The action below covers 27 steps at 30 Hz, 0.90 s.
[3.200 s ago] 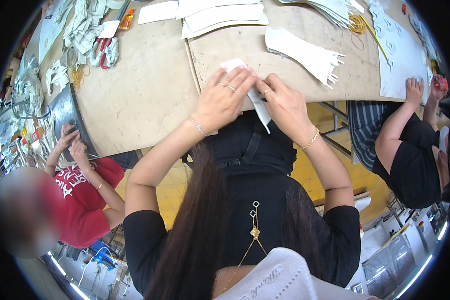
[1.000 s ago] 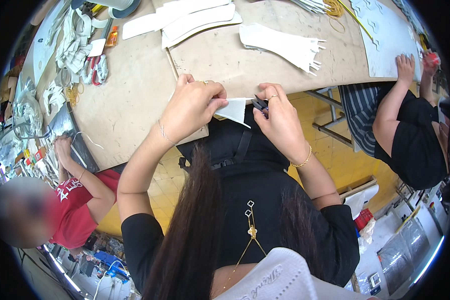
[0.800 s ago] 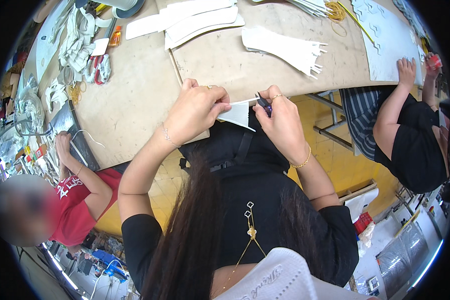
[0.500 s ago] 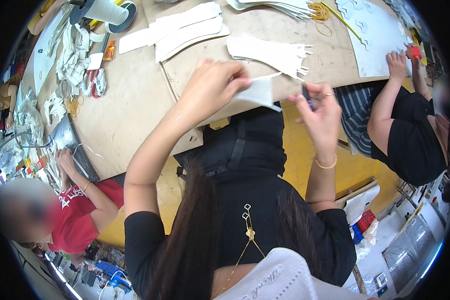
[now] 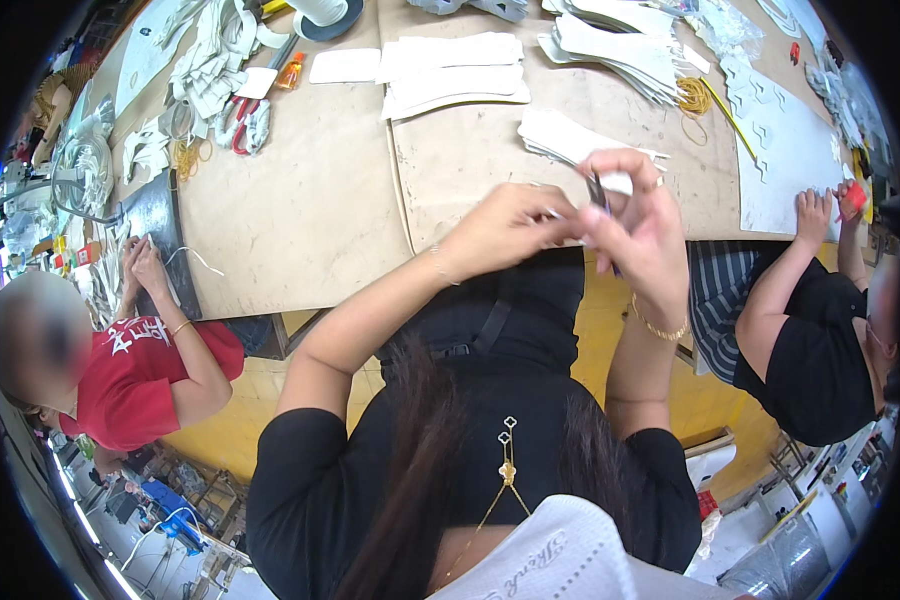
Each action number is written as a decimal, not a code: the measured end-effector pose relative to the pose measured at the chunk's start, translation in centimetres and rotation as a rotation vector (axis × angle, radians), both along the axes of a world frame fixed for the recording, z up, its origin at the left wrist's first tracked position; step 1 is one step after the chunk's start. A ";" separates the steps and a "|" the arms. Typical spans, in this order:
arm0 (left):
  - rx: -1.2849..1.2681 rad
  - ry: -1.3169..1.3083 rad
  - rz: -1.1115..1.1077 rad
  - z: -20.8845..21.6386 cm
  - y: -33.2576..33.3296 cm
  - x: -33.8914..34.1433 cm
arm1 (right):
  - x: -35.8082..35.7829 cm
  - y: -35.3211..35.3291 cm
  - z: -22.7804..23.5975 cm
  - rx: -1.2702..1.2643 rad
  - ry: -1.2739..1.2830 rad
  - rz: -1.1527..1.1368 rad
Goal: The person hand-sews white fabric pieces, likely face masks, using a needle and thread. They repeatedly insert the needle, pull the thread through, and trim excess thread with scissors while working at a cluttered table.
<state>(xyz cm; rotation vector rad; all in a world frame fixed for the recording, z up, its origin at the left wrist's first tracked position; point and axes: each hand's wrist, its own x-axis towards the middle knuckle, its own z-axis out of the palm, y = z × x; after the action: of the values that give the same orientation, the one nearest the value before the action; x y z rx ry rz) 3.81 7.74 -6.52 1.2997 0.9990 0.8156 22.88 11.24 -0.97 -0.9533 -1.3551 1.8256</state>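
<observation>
My left hand (image 5: 510, 230) is pinched closed at the table's front edge, a sliver of a white flat piece (image 5: 554, 213) showing at its fingertips. The rest of that piece is hidden by my fingers. Right beside it, my right hand (image 5: 642, 235) is curled round a slim dark tool (image 5: 597, 190), perhaps small snips; its lower part is covered. The fingertips of both hands meet or nearly meet. Just beyond them lies a small stack of white pieces (image 5: 560, 135) with narrow tabs at the right end.
More white stacks (image 5: 455, 80) lie farther back on the brown-covered table (image 5: 300, 200). Red-handled scissors (image 5: 238, 125) and an orange bottle (image 5: 290, 71) are at left. Rubber bands (image 5: 694, 96) and a yellow stick (image 5: 730, 120) lie right. People work on both sides.
My left hand has moved right and slightly down to meet my right hand. The white piece that hung in view between them is now mostly hidden. The whole view has shifted.
</observation>
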 end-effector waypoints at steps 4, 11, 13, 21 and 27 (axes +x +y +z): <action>-0.241 -0.238 0.328 -0.2 -1.4 -2.5 | -2.6 2.0 -1.7 0.194 -0.267 -0.134; -0.204 -0.082 0.344 -0.4 -2.0 -3.9 | -5.9 1.2 -2.7 0.351 -0.267 0.120; -0.222 -0.100 0.387 -0.4 -2.2 -3.4 | -6.5 1.4 -2.6 0.388 -0.350 0.140; 0.062 0.351 0.321 -1.6 1.4 -8.9 | -5.5 1.4 -1.4 0.350 -0.223 0.123; 0.271 1.119 0.668 -4.3 9.0 -14.5 | -4.1 0.7 -0.7 0.261 -0.127 0.276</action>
<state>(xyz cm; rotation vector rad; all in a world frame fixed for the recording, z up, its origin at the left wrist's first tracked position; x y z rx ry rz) -10.66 16.77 -10.84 1.7060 2.3597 0.6867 18.76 11.93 -1.69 -0.7850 -1.8290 1.7474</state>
